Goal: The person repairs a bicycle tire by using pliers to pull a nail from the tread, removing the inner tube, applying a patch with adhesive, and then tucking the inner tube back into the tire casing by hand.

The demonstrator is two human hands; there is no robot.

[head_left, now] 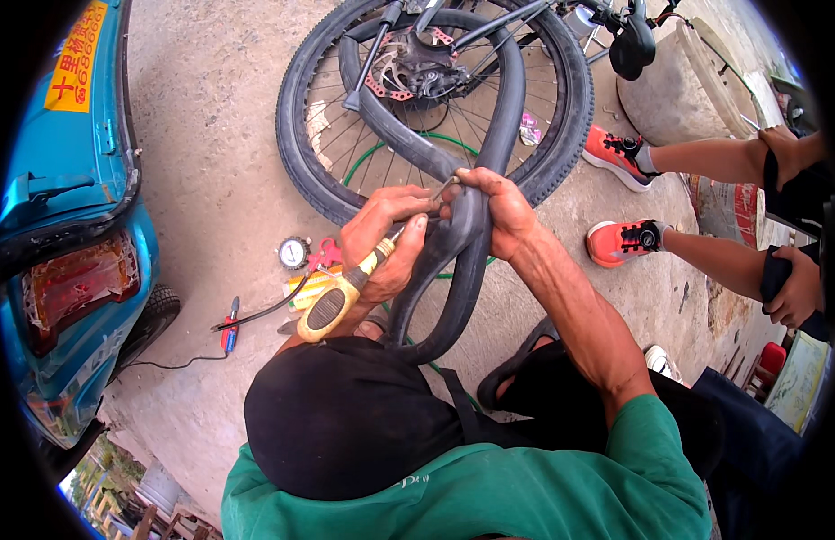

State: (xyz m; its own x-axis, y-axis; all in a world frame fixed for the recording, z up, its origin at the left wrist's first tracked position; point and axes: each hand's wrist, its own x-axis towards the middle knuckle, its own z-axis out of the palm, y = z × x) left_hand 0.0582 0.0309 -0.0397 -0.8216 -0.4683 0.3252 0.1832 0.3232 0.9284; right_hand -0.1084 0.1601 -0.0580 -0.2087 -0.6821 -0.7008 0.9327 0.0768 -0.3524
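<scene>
My left hand (381,238) is closed on a tool with a yellow and dark handle (341,297), its thin metal shaft angled up toward my right hand. My right hand (507,211) grips the black inner tube (471,270), thumb at a small metal piece, perhaps the valve, by the shaft's tip; exactly what the tip touches is too small to tell. The tube loops down toward my body and up over the bicycle wheel (300,135) with its red brake disc.
A pressure gauge (293,252), pink tool (329,254) and red-and-blue tool (229,335) lie left; a green hose (363,157) curves beneath the wheel. A blue vehicle (84,180) borders the left. Another person's legs in orange shoes (620,243) and a concrete cylinder (665,81) are right.
</scene>
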